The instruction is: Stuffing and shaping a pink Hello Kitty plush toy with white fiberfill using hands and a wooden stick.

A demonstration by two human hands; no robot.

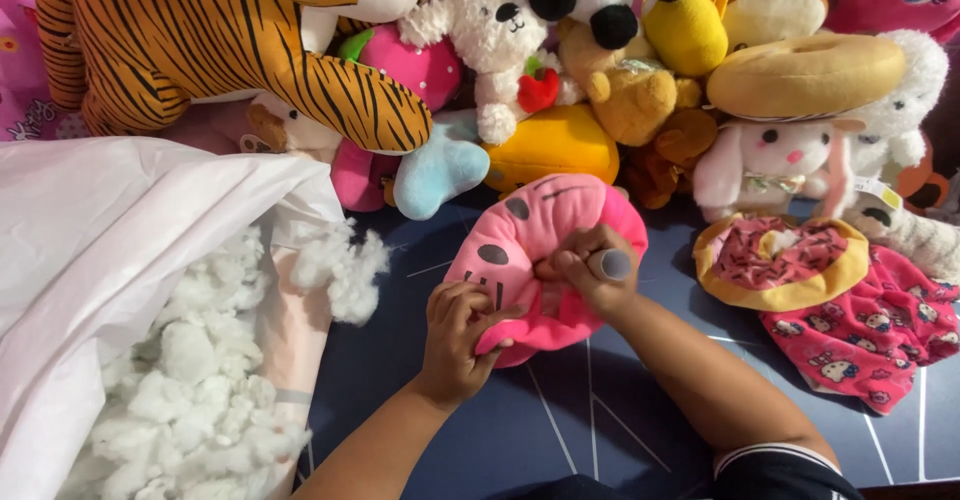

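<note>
we see the left hand (458, 345) with its grip clenched on the lower edge of the pink plush toy (535, 250), fingers curled over the fabric and thumb pressed against it. the right hand (590, 275) has its grip pinched into the toy's middle, and a grey thimble-like cap (615, 263) sits on one finger. the toy lies directly beneath and between both hands, near the centre of the dark blue worktop (600, 420), with its dark oval markings facing up.

to the left, a white plastic bag (110, 220) lies open; it holds loose white stuffing (190, 400), and one tuft (345, 265) spills over its edge, near the toy but not touching it.

to the right of the toy, well apart from the hands, a flat doughnut-shaped plush (780, 260) with pink top and yellow rim lies on the worktop, touching a pink patterned cloth (870, 330).

along the far side a pile of plush toys is stacked: a striped tiger (200, 40), a white bear (495, 25), a light blue bone shape (440, 170), a yellow plush (555, 145), a white rabbit (770, 165) and a tan doughnut (805, 75) above it.

white lines cross the worktop surface. the room beyond the pile is not visible.
</note>
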